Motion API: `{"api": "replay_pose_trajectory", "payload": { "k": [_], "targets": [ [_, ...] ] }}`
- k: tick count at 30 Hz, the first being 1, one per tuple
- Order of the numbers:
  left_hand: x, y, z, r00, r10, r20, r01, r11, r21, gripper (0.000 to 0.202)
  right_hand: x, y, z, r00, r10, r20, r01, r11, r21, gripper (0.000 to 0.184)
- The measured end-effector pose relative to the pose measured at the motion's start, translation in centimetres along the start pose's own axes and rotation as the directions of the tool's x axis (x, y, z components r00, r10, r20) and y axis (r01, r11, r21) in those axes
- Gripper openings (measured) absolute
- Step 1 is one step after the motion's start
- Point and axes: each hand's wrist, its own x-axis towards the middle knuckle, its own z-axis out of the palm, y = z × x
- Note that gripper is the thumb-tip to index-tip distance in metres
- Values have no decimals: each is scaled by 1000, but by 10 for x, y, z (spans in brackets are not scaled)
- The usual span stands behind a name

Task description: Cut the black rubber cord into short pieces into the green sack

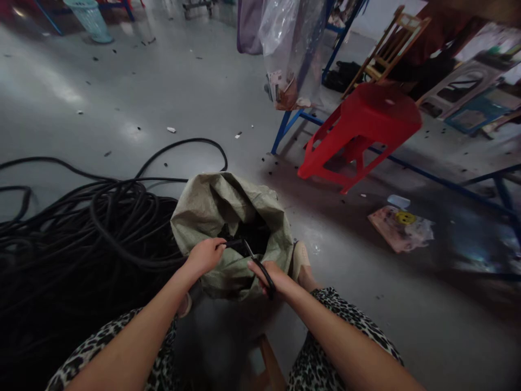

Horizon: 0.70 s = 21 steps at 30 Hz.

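The crumpled rim of the woven sack (191, 214) rings both hands with room between, and grey floor (163, 103) opens beyond. Over its mouth, our left hand (208, 255) pinches black tubing (234, 244) and our right hand (273, 274) curls round scissors (269, 279), blades near the tubing. Piled black cable (118, 217) crowds the sack's left; a red plastic stool (366, 127) stands ahead, rightward.

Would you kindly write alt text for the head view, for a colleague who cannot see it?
A person's left hand holds a black piece over an open sack, with scissors in the right hand near its end. Black tubing lies heaped at left; a red stool is at upper right.
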Motion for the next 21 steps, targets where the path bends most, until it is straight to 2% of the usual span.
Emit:
{"api": "replay_pose_trajectory", "payload": {
  "k": [4, 7, 13, 21],
  "targets": [
    [2, 0, 0, 998, -21, -67, 16, 998, -66, 39, 1, -4, 1, 1000, -27, -14, 29, 988, 153, 43],
    [2, 0, 0, 992, -27, -122, 14, 994, -110, 37, 3, -5, 3, 996, -93, -2, 92, 977, 194, 41],
    [4, -1, 3, 981, 12, -196, -46, 984, -171, 35, 9, -2, 9, 971, -235, 46, 226, 962, 152, 47],
    [2, 4, 4, 987, 14, -161, -44, 982, -184, 35, 10, -6, 10, 957, -289, 15, 288, 957, 24, 48]
  ]
}}
